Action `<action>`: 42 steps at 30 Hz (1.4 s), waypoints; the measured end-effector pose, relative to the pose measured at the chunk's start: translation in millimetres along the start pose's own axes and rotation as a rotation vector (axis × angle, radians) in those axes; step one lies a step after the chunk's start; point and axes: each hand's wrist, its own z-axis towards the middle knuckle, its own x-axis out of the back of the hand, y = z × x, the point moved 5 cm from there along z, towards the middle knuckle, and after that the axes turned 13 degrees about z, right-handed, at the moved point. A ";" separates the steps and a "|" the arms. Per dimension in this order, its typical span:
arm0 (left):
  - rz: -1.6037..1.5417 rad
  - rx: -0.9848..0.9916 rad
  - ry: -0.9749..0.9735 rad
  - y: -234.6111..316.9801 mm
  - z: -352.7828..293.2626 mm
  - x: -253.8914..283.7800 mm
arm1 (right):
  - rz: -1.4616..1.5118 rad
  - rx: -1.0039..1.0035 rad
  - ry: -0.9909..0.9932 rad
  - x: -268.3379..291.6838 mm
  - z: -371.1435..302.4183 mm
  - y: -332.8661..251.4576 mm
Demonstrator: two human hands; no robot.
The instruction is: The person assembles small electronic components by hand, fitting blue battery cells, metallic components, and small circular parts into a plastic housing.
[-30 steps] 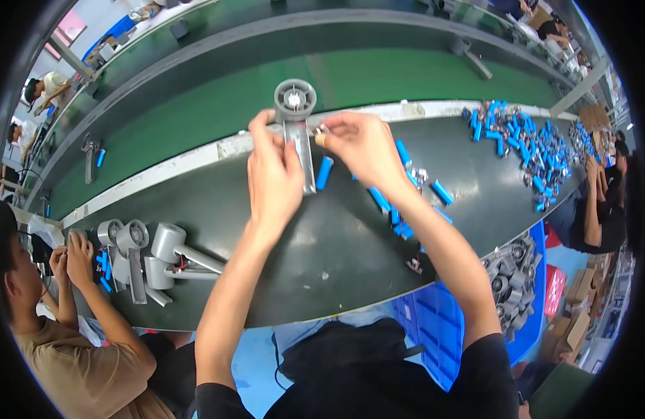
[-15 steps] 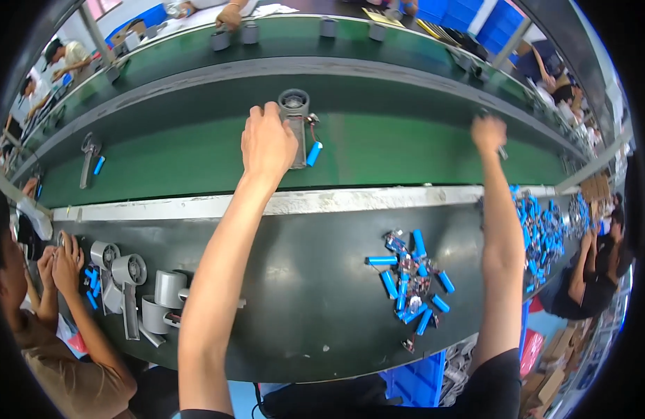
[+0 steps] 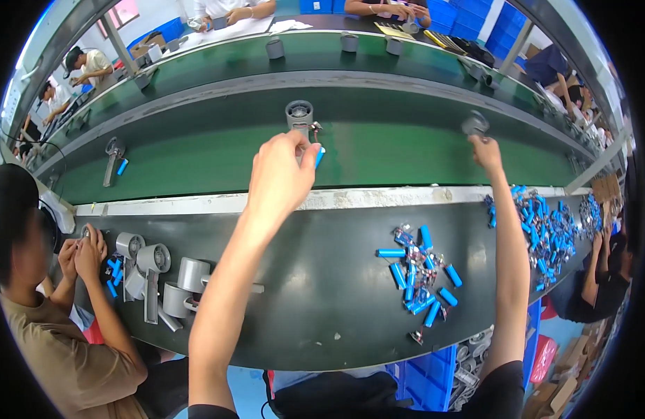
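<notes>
The left hand is over the green conveyor belt, its fingers curled round the handle of a gray fan housing and gripping it, the thumb on the right side. The housing lies on the belt with its round, vented head pointing away from the person. A blue cylinder lies close by the thumb, below a small wired part at the housing's right edge.

Farther right, the right hand is out over the belt, fingers closed on a second gray housing (motion blur hides its finer detail).

A pale ledge separates the belt from the dark desk. On the desk, between the forearms, is a loose cluster of blue cylinders with wired boards; a larger heap of blue cylinders spreads beyond the right forearm. Several gray housings are grouped beside the left forearm, near a seated co-worker whose two hands meet at a small part. Below the desk's near edge, a blue bin holds gray parts.
</notes>
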 end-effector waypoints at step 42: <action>-0.291 -0.675 -0.024 0.2 -186.6 -18.4 | 0.537 0.310 -0.327 -30.6 -391.9 -117.7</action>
